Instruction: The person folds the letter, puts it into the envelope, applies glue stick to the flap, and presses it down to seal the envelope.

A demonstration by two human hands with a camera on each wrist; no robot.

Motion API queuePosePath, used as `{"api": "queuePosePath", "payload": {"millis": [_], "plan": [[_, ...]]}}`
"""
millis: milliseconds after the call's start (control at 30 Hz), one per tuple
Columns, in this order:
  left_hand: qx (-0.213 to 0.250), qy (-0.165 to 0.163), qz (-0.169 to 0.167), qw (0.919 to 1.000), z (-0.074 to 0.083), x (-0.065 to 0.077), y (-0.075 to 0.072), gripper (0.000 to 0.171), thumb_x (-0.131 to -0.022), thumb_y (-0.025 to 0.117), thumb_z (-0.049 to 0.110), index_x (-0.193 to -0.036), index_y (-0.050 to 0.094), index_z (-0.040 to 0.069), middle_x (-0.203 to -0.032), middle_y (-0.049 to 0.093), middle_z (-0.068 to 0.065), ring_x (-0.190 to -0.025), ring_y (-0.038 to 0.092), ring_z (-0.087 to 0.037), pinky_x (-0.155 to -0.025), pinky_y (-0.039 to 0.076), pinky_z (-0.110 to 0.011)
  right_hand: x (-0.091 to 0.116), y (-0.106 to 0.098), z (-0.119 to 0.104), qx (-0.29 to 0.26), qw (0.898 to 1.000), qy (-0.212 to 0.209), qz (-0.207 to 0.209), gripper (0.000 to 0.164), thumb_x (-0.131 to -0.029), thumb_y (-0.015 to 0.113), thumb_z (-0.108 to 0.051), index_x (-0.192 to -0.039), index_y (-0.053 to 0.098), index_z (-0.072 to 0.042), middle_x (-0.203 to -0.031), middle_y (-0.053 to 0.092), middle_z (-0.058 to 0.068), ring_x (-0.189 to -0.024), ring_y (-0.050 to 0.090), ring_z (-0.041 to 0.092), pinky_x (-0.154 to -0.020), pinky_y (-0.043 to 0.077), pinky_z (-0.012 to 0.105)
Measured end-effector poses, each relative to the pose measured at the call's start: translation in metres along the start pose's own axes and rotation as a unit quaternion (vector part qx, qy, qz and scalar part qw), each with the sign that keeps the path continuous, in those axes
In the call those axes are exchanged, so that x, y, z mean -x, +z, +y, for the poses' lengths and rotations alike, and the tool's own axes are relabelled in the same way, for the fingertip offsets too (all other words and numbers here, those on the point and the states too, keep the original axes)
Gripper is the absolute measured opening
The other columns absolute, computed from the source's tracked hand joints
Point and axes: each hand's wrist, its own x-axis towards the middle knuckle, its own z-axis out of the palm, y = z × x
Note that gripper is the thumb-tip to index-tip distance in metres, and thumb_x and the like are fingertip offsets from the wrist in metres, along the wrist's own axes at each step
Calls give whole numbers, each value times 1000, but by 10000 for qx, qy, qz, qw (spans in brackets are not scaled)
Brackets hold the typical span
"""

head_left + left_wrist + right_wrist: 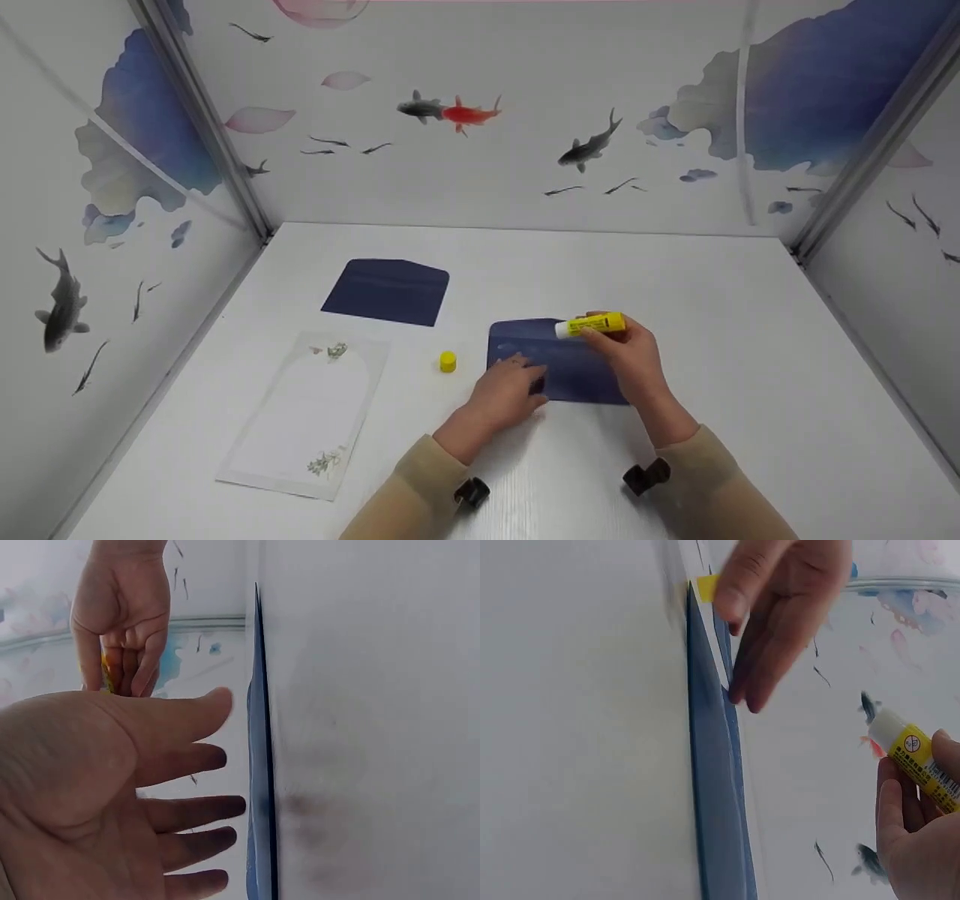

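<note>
Our right hand [637, 361] pinched the yellow glue stick [598, 324] between thumb and fingers, and held it above the dark blue envelope [581, 371], with its white end pointing to the left. Our left hand [504, 391] had its fingers straight and slightly spread at the left part of this envelope; whether the fingertips touched the paper, we could not tell. The yellow cap [448, 361] stood on the surface [555, 480], to the left of the envelope.

We judged the stick to be light and stiff, with a smooth body which could slip a little, so the yellow barrel seemed the proper place to hold, away from the white end. The envelope looked thin and easy to crease; we thought it best to keep it flat by its edge.
</note>
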Motion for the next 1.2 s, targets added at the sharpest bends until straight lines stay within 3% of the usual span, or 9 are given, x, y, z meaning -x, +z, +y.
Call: {"api": "queuePosePath", "payload": {"millis": [100, 200, 300, 500, 700, 800, 1000, 1100, 1200], "plan": [[1221, 61, 475, 9914, 5, -1, 2, 39, -104, 62, 25, -138, 65, 8, -141, 66, -9, -136, 59, -26, -115, 47, -43, 3, 6, 2, 48, 10000, -19, -6, 45, -96, 74, -20, -135, 62, -2, -135, 65, 15, -108, 65, 12, -92, 53, 13], [2579, 54, 707, 9636, 8, -1, 5, 38, -106, 58, 24, -138, 65, 4, -138, 68, -10, -133, 62, -27, -110, 51, -43, 6, 12, 3, 84, 9999, -103, 0, 44, -95, 75, -21, -134, 62, -3, -135, 66, 14, -113, 65, 12, -94, 53, 12], [3465, 122, 866, 9339, 9, -2, 7, 38, -107, 55, 23, -139, 64, 2, -138, 68, -12, -132, 63, -28, -109, 52, -43, 8, 17, 4, -24, 9998, -189, 9, 41, -95, 76, -18, -131, 64, -3, -133, 66, 14, -113, 65, 13, -95, 53, 13], [4566, 48, 1105, 8828, 10, -3, 9, 36, -109, 51, 22, -138, 65, 6, -132, 72, -9, -122, 69, -26, -101, 57, -36, 12, 22, 6, -165, 9994, -315, 52, 36, -95, 74, -12, -129, 65, -3, -131, 65, 13, -111, 64, 16, -95, 54, 15], [5093, 44, 1403, 8491, 9, -4, 10, 35, -109, 51, 22, -133, 68, 3, -125, 75, -11, -116, 72, -23, -98, 59, -38, 13, 25, 6, -395, 9979, -514, 76, 34, -91, 78, -8, -122, 66, -2, -122, 68, 9, -108, 63, 19, -91, 56, 19], [5204, 105, 1485, 8408, 8, -4, 9, 35, -109, 51, 22, -131, 68, 1, -123, 75, -14, -113, 74, -24, -96, 60, -39, 13, 25, 7, -436, 9970, -626, 89, 35, -90, 78, -6, -122, 65, -1, -121, 70, 10, -107, 65, 17, -90, 56, 20], [5166, 10, 1618, 8408, 7, -2, 6, 35, -109, 52, 24, -132, 68, 4, -123, 76, -11, -109, 74, -19, -96, 60, -40, 14, 25, 7, -7, 9972, -750, -23, 39, -91, 78, -8, -128, 68, -5, -127, 71, 13, -107, 68, 10, -93, 54, 15], [5077, 60, 1742, 8437, 6, -3, 6, 34, -108, 53, 24, -131, 69, 3, -121, 75, -11, -107, 74, -19, -93, 60, -41, 14, 26, 8, 242, 9963, -822, -115, 38, -91, 78, -9, -128, 71, -7, -125, 72, 13, -107, 69, 14, -91, 55, 16], [4857, 151, 1873, 8537, 6, -3, 6, 33, -108, 54, 24, -128, 71, 3, -122, 74, -12, -106, 71, -19, -90, 60, -34, 14, 26, 9, 503, 9950, -846, -189, 37, -91, 78, -9, -128, 72, -8, -123, 73, 13, -108, 70, 20, -90, 57, 19]]}}
